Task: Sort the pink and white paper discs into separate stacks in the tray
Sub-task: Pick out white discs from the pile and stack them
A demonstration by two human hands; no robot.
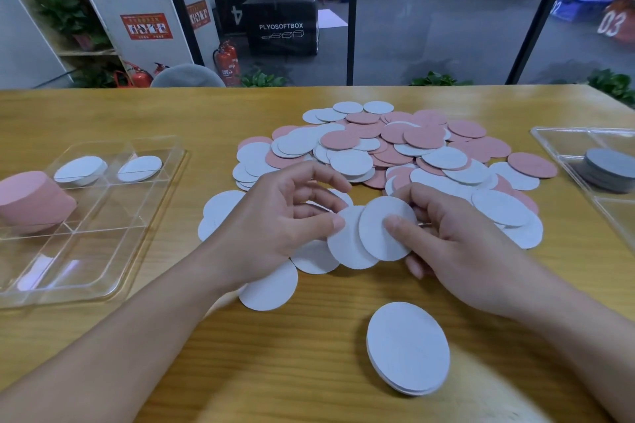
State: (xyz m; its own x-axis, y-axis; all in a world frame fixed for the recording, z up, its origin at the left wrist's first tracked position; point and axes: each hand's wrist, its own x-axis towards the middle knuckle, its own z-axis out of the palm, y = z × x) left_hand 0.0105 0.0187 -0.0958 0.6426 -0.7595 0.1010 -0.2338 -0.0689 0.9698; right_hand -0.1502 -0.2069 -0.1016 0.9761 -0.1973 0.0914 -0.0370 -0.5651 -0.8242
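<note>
Paper discs, pink and white, lie in a mixed loose pile (395, 154) at the centre of the wooden table (103, 113), overlapping one another. Several white discs lie spread on the near side of the pile, partly under both hands.

L hand (275, 220): thumb pressed on the left edge of a white disc (347, 244), fingers curled above it. R hand (457, 244): thumb on the face of a second white disc (385, 227), fingers curled behind it; this disc overlaps the first one. Both discs are held just above the table, between the two hands.

A small stack of white discs (409, 348) lies on the table near the front edge, apart from the pile, below the R hand.

Clear compartment tray (113, 271) sits at left. Contents: tall stack of pink discs (32, 199) in the left-side compartment; two low white-disc stacks (80, 170) and (140, 168) in the two far compartments. The near compartments hold no discs.

A second clear tray (549, 137) sits at the right edge of the view, cut off by the frame, holding a stack of grey discs (608, 170).
</note>
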